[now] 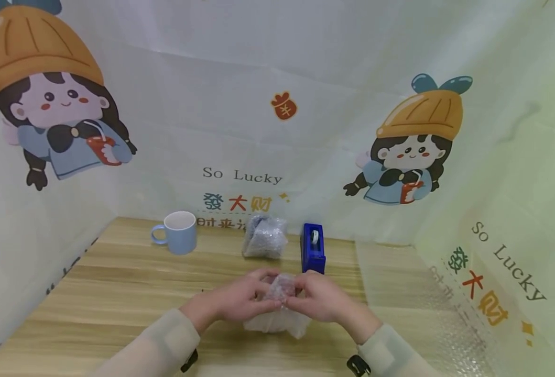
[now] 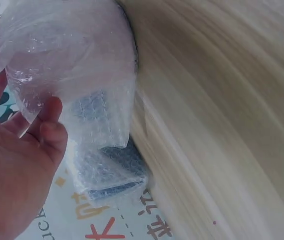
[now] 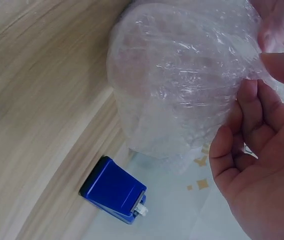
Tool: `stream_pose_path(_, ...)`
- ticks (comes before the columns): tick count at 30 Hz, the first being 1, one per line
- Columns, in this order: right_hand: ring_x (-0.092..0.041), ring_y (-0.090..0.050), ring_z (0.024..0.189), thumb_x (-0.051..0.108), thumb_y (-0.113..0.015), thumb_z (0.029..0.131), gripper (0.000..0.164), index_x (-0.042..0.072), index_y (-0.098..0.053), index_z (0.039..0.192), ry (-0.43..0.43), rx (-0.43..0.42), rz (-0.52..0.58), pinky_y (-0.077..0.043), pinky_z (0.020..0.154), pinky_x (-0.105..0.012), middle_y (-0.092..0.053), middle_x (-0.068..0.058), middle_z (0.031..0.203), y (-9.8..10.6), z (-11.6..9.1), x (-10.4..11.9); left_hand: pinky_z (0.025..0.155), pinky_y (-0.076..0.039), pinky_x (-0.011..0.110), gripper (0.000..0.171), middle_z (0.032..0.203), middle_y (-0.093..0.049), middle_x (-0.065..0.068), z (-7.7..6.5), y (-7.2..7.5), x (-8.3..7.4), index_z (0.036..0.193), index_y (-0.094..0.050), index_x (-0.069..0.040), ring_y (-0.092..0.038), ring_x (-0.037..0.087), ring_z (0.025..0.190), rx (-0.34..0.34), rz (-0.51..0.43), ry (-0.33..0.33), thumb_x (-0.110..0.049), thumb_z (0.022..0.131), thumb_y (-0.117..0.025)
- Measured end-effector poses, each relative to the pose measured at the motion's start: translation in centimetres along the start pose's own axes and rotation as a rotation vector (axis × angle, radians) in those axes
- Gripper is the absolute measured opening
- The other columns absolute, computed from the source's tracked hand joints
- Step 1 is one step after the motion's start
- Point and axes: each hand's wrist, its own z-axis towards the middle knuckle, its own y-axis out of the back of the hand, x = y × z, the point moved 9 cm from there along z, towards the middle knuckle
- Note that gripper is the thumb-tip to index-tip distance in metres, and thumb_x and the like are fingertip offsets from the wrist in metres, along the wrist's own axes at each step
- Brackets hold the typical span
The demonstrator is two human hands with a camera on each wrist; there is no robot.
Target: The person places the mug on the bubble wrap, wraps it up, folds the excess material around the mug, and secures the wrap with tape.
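A rounded, pinkish object wrapped in clear bubble wrap [image 1: 277,320] sits on the wooden table between my two hands. My left hand [image 1: 243,297] pinches the gathered top of the wrap from the left; in the left wrist view its fingers [image 2: 51,112] curl against the film. From the right, my right hand [image 1: 322,297] pinches the same gathered wrap, thumb and fingertips meeting on its edge in the right wrist view. Layers of bubble wrap [image 3: 182,85] blur what is inside. Both hands work close together above the bundle.
Behind the hands stands another bubble-wrapped bundle [image 1: 267,238], with a blue tape dispenser [image 1: 313,251] to its right. A light blue mug [image 1: 180,234] is at the back left. A flat bubble wrap sheet [image 1: 409,293] covers the table's right side. Printed cloth [image 1: 239,104] hangs around the table.
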Motion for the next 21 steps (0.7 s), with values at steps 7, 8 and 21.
stream_pose_path(7, -0.016, -0.059, 0.086, 0.029, -0.072, 0.092, 0.008, 0.023, -0.066, 0.09, 0.061, -0.077, -0.048, -0.047, 0.073, -0.025, -0.067, 0.013, 0.087, -0.1, -0.6, 0.5, 0.093, -0.054, 0.038, 0.052, 0.136, -0.059, 0.005, 0.5, 0.5, -0.8, 0.14, -0.055, -0.018, -0.062, 0.018, 0.111, -0.073, 0.108, 0.004, -0.043, 0.095, -0.061)
stream_pose_path(8, -0.016, -0.058, 0.086, 0.029, -0.072, 0.092, 0.009, 0.023, -0.066, 0.09, 0.067, -0.082, -0.047, -0.047, 0.073, -0.024, -0.067, 0.013, 0.087, -0.1, -0.7, 0.5, 0.095, -0.054, 0.039, 0.058, 0.137, -0.059, 0.004, 0.5, 0.6, -0.8, 0.145, -0.049, -0.017, -0.062, 0.018, 0.113, -0.077, 0.111, 0.018, -0.043, 0.094, -0.061)
stream_pose_path(21, -0.01, -0.056, 0.088, 0.026, -0.078, 0.089, 0.021, 0.015, -0.063, 0.098, 0.123, -0.203, -0.046, -0.05, 0.077, -0.025, -0.062, 0.007, 0.095, 0.4, -1.4, 0.9, 0.093, -0.052, 0.037, 0.043, 0.122, -0.057, -0.004, 1.3, 0.9, -0.2, 0.131, -0.066, -0.022, -0.058, 0.012, 0.104, -0.103, -0.025, 0.025, -0.043, 0.093, -0.065)
